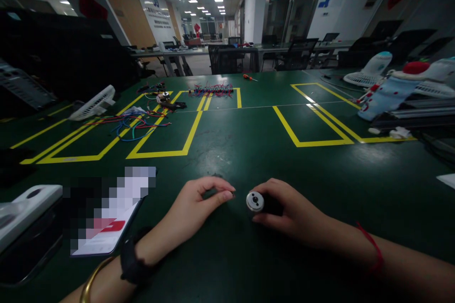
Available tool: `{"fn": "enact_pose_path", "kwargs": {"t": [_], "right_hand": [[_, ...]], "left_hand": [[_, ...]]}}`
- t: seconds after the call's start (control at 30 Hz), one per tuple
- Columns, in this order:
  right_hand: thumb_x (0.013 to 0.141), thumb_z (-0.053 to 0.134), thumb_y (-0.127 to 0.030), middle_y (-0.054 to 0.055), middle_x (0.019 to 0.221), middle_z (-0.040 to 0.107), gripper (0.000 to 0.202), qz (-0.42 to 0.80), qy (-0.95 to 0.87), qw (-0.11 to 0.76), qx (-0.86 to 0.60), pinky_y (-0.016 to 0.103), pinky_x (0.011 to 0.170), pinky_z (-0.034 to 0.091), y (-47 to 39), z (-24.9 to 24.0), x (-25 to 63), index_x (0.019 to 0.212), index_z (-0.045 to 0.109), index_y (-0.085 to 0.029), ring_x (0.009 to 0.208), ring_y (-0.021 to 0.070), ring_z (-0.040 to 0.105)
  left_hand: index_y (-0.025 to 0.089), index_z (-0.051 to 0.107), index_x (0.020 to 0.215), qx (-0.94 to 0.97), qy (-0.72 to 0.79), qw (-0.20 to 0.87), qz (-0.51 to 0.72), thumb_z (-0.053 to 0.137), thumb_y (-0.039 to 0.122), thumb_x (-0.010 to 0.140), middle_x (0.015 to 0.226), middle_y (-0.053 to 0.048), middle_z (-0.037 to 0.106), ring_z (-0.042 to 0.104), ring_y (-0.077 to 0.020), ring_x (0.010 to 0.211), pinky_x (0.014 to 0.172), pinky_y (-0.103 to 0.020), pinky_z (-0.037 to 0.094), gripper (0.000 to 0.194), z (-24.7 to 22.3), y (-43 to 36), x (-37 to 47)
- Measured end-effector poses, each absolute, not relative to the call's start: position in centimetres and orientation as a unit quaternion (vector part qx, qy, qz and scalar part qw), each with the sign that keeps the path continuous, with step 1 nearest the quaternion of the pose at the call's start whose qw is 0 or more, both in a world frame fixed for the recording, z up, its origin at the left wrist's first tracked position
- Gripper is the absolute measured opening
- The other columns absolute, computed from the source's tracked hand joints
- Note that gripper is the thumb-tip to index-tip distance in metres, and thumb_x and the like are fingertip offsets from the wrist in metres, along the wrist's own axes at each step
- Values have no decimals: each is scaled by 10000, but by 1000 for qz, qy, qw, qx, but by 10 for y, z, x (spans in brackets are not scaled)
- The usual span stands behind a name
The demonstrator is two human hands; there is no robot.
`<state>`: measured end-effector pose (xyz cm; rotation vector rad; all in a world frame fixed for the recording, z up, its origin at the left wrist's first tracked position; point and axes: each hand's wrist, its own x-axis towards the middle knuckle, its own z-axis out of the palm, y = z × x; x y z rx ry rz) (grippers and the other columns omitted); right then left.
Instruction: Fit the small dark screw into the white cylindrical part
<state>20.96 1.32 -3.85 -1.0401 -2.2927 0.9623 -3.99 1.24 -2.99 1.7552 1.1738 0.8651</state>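
My right hand [284,203] grips a small silver cylinder [255,202], which looks like a small motor, between thumb and fingers. Its round end face, with dark holes and a dark centre, is turned toward me. Just left of it, my left hand [204,199] pinches thumb and forefinger together. Something tiny and dark shows at those fingertips, too small to name. A narrow gap separates the left fingertips from the cylinder. Both hands are above the near part of the green table [227,161].
Left of my forearm lies a phone-like slab [121,213], partly pixelated, beside a white device [31,208]. Farther off are loose coloured wires [142,123], a wire row [213,90], an orange screwdriver [249,77] and a white fan [94,102]. A blue snowman-like figure [389,92] stands right.
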Motion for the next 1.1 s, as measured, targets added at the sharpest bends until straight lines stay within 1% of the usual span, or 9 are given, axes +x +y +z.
{"fn": "enact_pose_path", "kwargs": {"t": [0.1,0.23,0.43,0.53,0.6,0.73,0.83,0.97,1.1], "right_hand": [[801,722,-308,19,1033,646,347,351,-829,224,-373,350,811,439,13,-38,210,1124,603,-262,925,198,580],[803,719,-310,32,1036,647,350,352,-830,223,-371,353,810,443,13,-37,211,1130,610,-250,923,201,582],[811,713,-299,35,1041,647,343,357,-828,220,-372,359,816,451,13,-37,211,1134,610,-253,934,204,584],[814,710,-297,38,1047,646,349,357,-829,220,-370,364,824,453,13,-37,213,1144,606,-254,940,207,584],[815,709,-295,36,1060,641,356,359,-829,218,-370,363,826,456,13,-37,213,1153,600,-259,949,207,583],[824,699,-284,28,1076,636,352,366,-828,215,-366,356,840,457,13,-36,214,1160,593,-263,961,197,583],[826,695,-279,32,1081,635,360,361,-830,215,-366,357,847,454,13,-36,213,1169,590,-259,964,198,581],[821,699,-288,41,1080,635,369,356,-831,216,-368,359,842,454,12,-37,213,1172,589,-255,964,205,578],[817,703,-297,45,1061,641,363,349,-834,218,-367,362,822,452,13,-37,212,1160,593,-252,947,211,579]], "left_hand": [[296,741,898,761,451,359,297,694,212,847,1007,14,730,628,-215,976,917,-381,408,109,-41,8,-39],[380,758,875,804,483,249,244,747,269,804,1221,27,648,524,-279,1147,979,-495,324,133,-48,6,-33],[405,735,976,826,478,218,203,735,297,816,1310,20,591,454,-317,1230,1002,-558,307,193,-46,7,-37],[356,661,1144,833,452,249,199,702,231,843,1316,-16,588,481,-280,1231,1037,-513,339,329,-43,11,-47],[325,619,1199,837,448,250,189,638,222,887,1362,-28,548,465,-262,1266,1063,-483,346,329,-42,13,-54],[328,432,1389,841,489,183,141,519,302,954,1528,-46,349,259,-303,1417,1131,-582,190,445,-45,16,-63],[329,352,1437,848,492,159,112,490,314,963,1553,-63,296,228,-302,1431,1130,-614,143,494,-45,14,-62],[387,435,1376,853,478,181,105,620,363,883,1559,-55,280,182,-379,1431,1061,-738,58,527,-37,6,-55],[432,605,1184,846,468,224,122,670,350,851,1515,2,367,182,-411,1420,984,-804,-40,349,-36,-1,-45]]}}
